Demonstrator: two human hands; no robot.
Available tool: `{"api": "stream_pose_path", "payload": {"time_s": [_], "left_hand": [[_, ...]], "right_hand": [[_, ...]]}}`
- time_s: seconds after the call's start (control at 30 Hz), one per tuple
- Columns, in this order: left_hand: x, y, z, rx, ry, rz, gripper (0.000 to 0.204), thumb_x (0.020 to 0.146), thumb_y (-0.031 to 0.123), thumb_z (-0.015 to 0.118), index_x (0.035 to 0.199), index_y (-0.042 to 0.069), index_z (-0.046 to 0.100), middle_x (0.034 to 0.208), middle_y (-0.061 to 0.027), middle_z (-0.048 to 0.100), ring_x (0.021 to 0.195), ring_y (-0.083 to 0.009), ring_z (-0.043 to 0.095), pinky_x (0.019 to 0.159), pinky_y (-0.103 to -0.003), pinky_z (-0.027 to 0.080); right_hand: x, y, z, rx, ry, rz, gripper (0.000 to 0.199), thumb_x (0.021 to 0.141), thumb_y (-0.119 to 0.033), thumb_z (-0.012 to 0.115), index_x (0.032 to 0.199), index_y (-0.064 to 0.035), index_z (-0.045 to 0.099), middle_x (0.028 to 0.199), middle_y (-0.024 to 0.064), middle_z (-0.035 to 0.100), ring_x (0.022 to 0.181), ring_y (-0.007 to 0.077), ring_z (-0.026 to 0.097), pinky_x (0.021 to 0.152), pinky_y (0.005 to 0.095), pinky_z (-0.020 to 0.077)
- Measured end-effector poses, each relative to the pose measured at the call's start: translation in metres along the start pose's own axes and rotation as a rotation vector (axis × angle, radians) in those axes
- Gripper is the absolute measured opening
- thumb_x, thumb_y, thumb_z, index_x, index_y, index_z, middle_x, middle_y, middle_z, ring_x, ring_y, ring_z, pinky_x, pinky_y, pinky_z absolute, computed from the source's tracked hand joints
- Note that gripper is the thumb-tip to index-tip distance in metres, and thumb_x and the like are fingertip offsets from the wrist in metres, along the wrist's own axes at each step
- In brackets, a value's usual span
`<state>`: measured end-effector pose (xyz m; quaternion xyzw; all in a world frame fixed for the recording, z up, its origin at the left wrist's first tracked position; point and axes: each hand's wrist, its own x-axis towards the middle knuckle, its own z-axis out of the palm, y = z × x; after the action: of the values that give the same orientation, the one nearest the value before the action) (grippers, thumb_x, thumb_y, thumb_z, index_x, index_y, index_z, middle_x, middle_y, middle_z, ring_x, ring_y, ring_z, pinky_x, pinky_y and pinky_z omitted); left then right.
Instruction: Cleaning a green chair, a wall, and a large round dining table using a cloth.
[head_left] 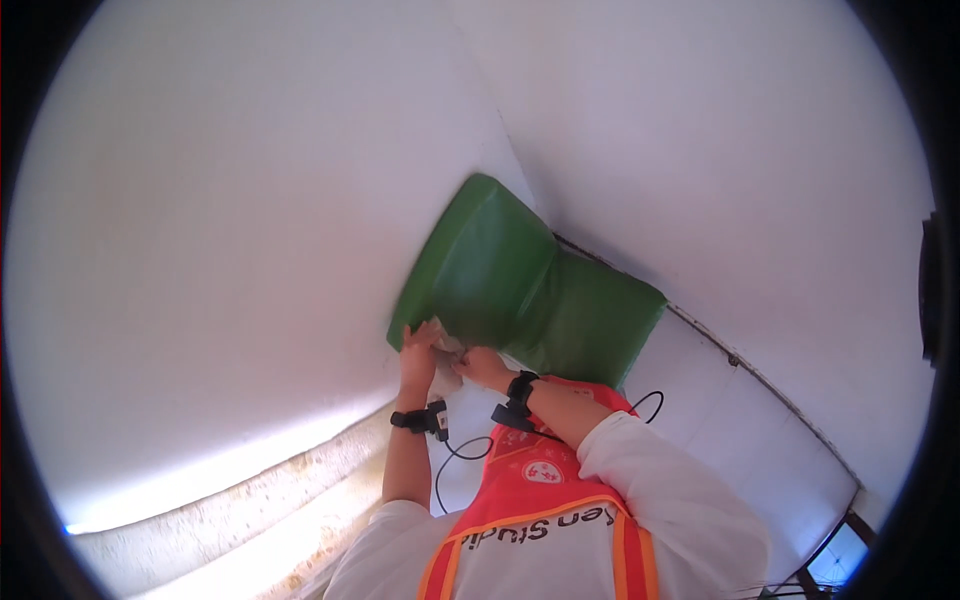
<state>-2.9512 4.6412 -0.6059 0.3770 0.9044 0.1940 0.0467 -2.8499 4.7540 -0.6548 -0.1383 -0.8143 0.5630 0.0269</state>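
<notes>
Item: green cushioned seat, two padded sections meeting at a crease, set in the corner where two white walls join. Its upper section leans against the left-hand wall; its lower section runs toward the right, ending near a dark seam along the base of the other wall.

Left hand: raised to the lower front edge of the seat, fingers curled over that edge and pressed on it. A black wrist strap with a small device sits on the forearm, a thin black cable hanging from it.

Right hand: just beside the left, at the same edge, fingers bent together around a small pale object, too small to identify. A second black strap circles this wrist.

Clothing: white long sleeves, orange vest with a round badge and reflective stripes.

Surroundings: a stained, yellowish ledge along the foot of the left-hand wall; a small window at the lower right rim.
</notes>
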Motion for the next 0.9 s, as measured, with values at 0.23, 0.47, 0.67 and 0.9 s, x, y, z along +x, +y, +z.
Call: {"api": "stream_pose_path", "payload": {"time_s": [0.23,0.47,0.67,0.9], "left_hand": [[-0.12,0.086,0.02,-0.465,-0.116,-0.404,0.041,0.075,-0.001,0.045,0.115,0.006,0.05,0.093,-0.0173,0.059,0.092,-0.0243,0.056,0.076,-0.027,0.044],[-0.154,0.202,0.063,-1.101,-0.062,-0.408,0.06,0.067,-0.007,0.048,0.124,0.005,0.038,0.094,-0.0063,0.057,0.089,-0.0152,0.053,0.079,-0.026,0.042],[-0.153,0.245,0.04,-0.637,-0.158,-0.304,0.045,0.066,-0.002,0.054,0.111,0.003,0.049,0.098,-0.0126,0.057,0.095,-0.0214,0.054,0.082,-0.031,0.042],[-0.168,0.254,0.005,-0.589,-0.034,-0.26,0.039,0.07,0.003,0.055,0.108,0.006,0.051,0.096,-0.0155,0.058,0.087,-0.0284,0.057,0.075,-0.033,0.045]], "right_hand": [[-0.114,0.029,-0.076,0.06,-0.322,0.189,0.031,0.068,-0.031,0.06,0.074,-0.0008,0.064,0.058,0.0172,0.057,0.055,0.0317,0.056,0.057,0.0378,0.0445],[-0.187,0.059,-0.132,0.097,0.143,0.21,0.035,0.069,-0.027,0.061,0.091,-0.0012,0.055,0.081,0.0167,0.057,0.075,0.0298,0.056,0.067,0.0368,0.0452],[-0.238,0.038,-0.167,-0.257,0.231,0.057,0.057,0.065,-0.015,0.064,0.116,-0.0074,0.041,0.105,0.0167,0.049,0.094,0.0326,0.051,0.076,0.0387,0.0433],[-0.233,-0.012,-0.158,-0.158,-0.01,-0.153,0.04,0.065,-0.009,0.063,0.104,-0.0113,0.054,0.085,0.0118,0.049,0.088,0.0308,0.051,0.072,0.038,0.0432]]}}
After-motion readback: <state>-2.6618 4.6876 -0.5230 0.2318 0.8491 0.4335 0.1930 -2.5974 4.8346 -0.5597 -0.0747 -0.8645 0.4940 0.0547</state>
